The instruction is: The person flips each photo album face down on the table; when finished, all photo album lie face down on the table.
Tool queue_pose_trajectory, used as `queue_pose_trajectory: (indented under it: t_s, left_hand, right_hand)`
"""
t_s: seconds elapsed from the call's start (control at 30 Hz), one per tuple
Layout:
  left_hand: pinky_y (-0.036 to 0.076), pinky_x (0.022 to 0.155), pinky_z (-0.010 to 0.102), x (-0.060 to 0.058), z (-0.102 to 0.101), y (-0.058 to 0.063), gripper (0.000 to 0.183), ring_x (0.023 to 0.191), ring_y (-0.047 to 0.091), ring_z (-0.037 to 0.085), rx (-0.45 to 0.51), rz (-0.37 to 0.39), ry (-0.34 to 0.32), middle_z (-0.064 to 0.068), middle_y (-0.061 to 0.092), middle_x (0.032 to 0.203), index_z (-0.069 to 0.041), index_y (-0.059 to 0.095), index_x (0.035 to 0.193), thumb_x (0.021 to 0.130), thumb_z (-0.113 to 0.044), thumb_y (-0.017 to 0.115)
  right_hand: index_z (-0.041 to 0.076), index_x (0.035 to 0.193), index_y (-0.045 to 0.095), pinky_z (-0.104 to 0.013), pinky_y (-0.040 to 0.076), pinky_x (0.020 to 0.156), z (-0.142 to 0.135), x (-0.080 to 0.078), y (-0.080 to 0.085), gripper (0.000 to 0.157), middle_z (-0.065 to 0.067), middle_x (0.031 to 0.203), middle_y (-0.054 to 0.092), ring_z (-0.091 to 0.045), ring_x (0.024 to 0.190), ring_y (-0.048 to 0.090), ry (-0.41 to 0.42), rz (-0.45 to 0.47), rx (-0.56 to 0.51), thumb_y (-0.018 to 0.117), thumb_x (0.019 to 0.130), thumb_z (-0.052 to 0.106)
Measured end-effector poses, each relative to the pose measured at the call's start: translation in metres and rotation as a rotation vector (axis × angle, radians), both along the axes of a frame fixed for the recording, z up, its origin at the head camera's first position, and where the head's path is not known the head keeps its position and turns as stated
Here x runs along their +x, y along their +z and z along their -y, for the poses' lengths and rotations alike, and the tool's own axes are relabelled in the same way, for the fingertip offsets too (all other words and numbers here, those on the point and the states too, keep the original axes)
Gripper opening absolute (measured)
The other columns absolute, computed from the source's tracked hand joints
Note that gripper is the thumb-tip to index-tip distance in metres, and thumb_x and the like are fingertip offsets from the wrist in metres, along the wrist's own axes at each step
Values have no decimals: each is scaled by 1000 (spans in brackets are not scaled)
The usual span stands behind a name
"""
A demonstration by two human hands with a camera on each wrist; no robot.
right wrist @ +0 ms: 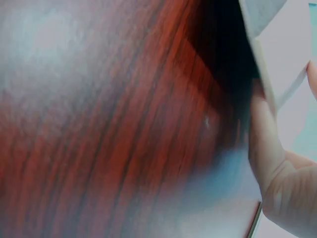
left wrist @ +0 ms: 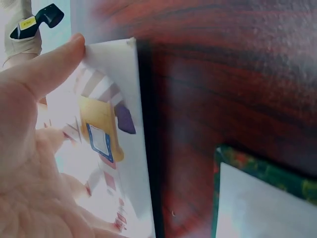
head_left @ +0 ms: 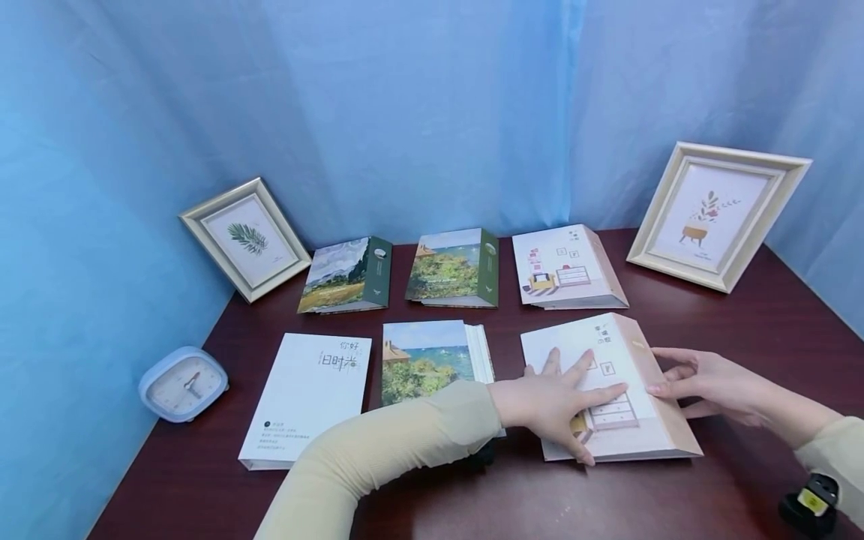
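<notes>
A white book [head_left: 610, 435] with drawings of furniture and a pale pink slanted spine lies at the front right. On its cover my left hand [head_left: 560, 401] rests with spread fingers; the left wrist view shows its thumb [left wrist: 64, 62] near the cover's corner, beside a drawn yellow armchair. My right hand [head_left: 715, 382] pinches the book's spine side, thumb on top and other fingers at the outer edge. In the right wrist view a finger [right wrist: 265, 134] lies along that edge. Partly behind my left forearm is a seaside-painting book [head_left: 425, 367].
At front left lies a white book [head_left: 307, 397]. Along the back stand a mountain-painting book [head_left: 337, 274], a garden-painting book [head_left: 445, 270] and another furniture-drawing book [head_left: 556, 262]. Framed pictures flank them, a leaf print [head_left: 248, 238] and a plant print [head_left: 715, 214]. A blue clock [head_left: 184, 384] sits left.
</notes>
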State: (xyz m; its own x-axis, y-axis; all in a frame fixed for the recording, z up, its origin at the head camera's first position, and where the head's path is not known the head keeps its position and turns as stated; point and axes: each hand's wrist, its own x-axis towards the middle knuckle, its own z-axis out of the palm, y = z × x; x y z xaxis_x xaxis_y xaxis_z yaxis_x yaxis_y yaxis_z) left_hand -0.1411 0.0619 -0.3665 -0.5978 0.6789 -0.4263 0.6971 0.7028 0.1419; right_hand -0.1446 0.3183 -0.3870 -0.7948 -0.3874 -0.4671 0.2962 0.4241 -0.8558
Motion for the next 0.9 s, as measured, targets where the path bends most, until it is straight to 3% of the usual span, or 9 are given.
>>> queue_pose_trajectory:
  t_s: [0.2,0.53,0.7,0.9]
  left_hand:
    - [31,106,55,-2,1,2,91,145,5,36,-21,-21,-26,-5,-8,160,-58,3,143,75,-69,63]
    - [35,105,52,-10,6,4,89,146,7,34,14,-3,-58,-6,-5,160,-57,6,144,79,-58,67]
    - [37,103,51,-11,4,4,86,145,9,35,31,-6,-64,-4,0,160,-55,10,145,80,-54,67]
    - [32,108,50,-7,1,5,82,144,14,35,23,-28,-96,0,7,160,-51,16,147,82,-54,66]
  right_hand:
    - [-19,142,0,-44,56,80,0,-2,-1,89,-6,98,63,-15,90,64,3,6,33,62,92,21]
    - [-14,144,-7,-44,55,80,9,-1,3,87,-12,108,62,-25,97,65,-49,45,33,54,96,26]
    - [-16,143,0,-44,56,78,12,-2,8,85,-15,108,61,-23,95,65,-80,-9,96,56,95,25]
    - [-19,140,11,-42,57,75,14,-2,9,84,-19,106,63,-23,91,65,-96,-73,185,62,92,27]
